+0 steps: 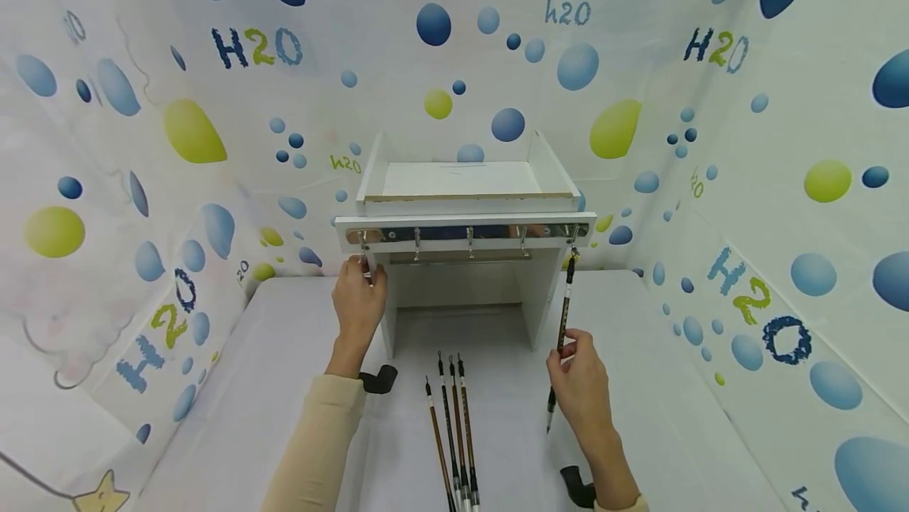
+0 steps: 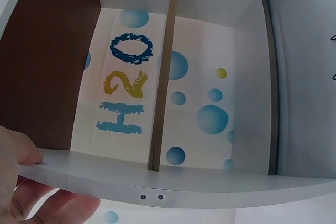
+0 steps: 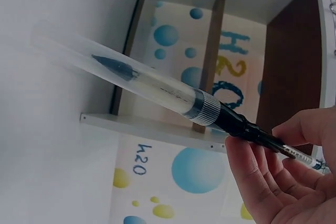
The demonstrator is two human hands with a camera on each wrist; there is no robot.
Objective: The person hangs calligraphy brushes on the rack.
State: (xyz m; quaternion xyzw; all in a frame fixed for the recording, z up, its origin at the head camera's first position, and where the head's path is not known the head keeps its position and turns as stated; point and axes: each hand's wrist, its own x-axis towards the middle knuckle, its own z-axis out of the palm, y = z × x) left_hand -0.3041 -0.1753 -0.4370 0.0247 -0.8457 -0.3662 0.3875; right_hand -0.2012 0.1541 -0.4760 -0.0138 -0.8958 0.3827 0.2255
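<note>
A white wooden shelf (image 1: pixel 540 283) stands at the back of the table, with a metal hook rail (image 1: pixel 469 233) along its front. My left hand (image 1: pixel 357 303) grips the edge of the shelf's left side panel, thumb on one face and fingers on the other in the left wrist view. In my right hand (image 1: pixel 578 374), a dark-handled calligraphy brush (image 1: pixel 566 307) is pinched between thumb and fingers. It hangs nearly upright below the rightmost hook (image 1: pixel 575 233), its top end touching or close to it; I cannot tell whether its loop is on. A clear cap (image 3: pixel 163 87) covers its dark bristles (image 3: pixel 113 66).
Several more calligraphy brushes (image 1: pixel 465 433) lie side by side on the white table (image 1: pixel 639 386) before the shelf. A shallow white tray-like top (image 1: pixel 461 179) sits above the rail. White sheets with blue and green dots (image 1: pixel 507 125) hang behind and at both sides.
</note>
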